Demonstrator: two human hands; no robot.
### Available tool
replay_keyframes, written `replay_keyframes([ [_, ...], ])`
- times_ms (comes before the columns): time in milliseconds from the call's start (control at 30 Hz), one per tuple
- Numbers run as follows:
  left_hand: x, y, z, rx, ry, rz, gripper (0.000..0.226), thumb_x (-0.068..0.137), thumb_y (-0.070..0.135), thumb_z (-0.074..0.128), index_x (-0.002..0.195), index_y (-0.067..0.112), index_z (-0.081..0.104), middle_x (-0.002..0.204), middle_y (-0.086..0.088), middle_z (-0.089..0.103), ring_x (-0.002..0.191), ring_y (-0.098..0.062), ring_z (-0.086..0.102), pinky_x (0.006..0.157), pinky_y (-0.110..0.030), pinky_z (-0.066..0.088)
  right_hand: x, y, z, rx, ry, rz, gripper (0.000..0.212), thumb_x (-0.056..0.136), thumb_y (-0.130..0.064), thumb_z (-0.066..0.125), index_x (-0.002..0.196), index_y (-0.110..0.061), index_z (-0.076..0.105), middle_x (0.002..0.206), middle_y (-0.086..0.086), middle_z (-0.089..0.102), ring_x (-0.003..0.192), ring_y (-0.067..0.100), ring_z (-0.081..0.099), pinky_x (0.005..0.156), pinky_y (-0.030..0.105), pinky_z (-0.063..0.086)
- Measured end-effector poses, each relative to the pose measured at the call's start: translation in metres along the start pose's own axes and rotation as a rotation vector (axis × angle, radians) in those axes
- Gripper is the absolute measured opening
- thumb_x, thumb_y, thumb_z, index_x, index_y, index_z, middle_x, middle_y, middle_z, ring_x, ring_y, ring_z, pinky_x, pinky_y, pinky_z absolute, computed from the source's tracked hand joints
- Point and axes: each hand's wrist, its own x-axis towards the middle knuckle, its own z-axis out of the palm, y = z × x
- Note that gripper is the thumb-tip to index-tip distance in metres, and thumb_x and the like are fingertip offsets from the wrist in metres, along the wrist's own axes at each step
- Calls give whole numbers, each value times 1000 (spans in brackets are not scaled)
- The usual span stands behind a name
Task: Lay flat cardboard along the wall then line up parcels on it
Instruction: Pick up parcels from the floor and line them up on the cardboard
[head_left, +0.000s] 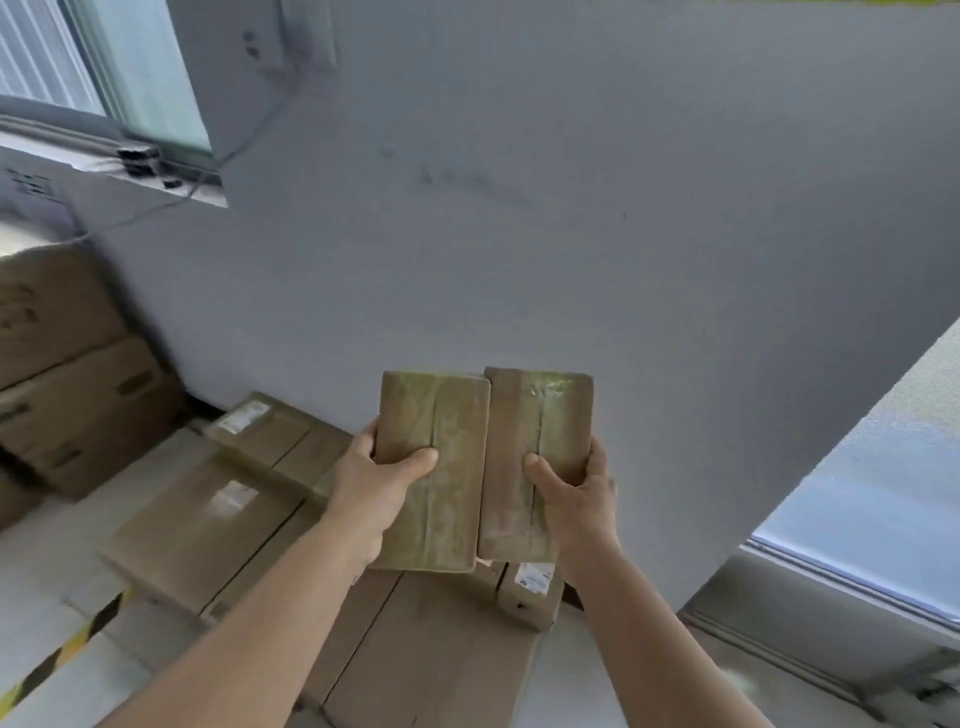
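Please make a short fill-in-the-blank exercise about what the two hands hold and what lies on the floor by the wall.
1. Each hand grips one tape-wrapped ____.
2. The left hand holds the left parcel, and the right hand holds the right parcel, with each ____ pressed on the parcel's front.
3. Flat cardboard lies on the ____ along the wall.

Missing words: parcel; thumb; floor

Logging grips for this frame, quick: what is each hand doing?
Left hand: grips the left parcel.
Right hand: grips the right parcel.
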Motion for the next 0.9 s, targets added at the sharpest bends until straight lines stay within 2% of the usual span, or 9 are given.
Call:
replay_keyframes([
  [167,2,5,-89,-78,134,28,50,80,17,76,121,34,52,99,10,65,89,-9,60,74,-33,47,-22,-12,88,-27,-121,-18,69,80,-37,73,137,-45,34,118,-3,38,94,13,52,88,44,52],
  [267,12,5,-154,-92,182,11,52,78,21,77,122,34,53,103,9,67,95,-13,63,84,-40,50,-39,-13,153,-46,-187,-30,75,72,-44,75,136,-45,35,123,-3,41,99,18,54,91,49,51],
  [333,21,7,-200,-97,203,20,48,79,19,76,116,39,52,102,10,67,95,-13,63,84,-39,50,-52,-11,201,-51,-213,-37,84,61,-52,75,135,-46,36,126,-1,45,106,23,55,91,51,51],
  [467,41,11,-288,-102,242,33,50,81,15,74,121,36,53,104,8,66,96,-14,63,82,-37,51,-76,-13,291,-70,-276,-24,82,70,-44,77,139,-42,33,127,0,40,110,26,51,93,53,50],
  [600,62,11,-362,-97,301,-2,57,79,18,76,129,32,52,105,8,67,98,-17,64,90,-45,51,-94,-15,370,-54,-361,-16,90,50,-57,75,132,-47,37,130,1,46,109,25,55,89,51,52],
  [733,84,15,-414,-103,347,-18,60,80,19,75,131,34,49,104,10,65,96,-15,62,89,-44,50,-100,-18,429,-30,-422,3,80,53,-48,77,125,-48,43,128,1,48,106,23,58,87,50,54],
  [900,125,16,-455,-119,361,-44,48,82,16,73,119,37,49,99,10,64,89,-13,62,76,-37,49,-84,-17,486,-44,-436,12,62,71,-27,80,121,-45,47,125,2,45,105,23,56,89,50,53],
])
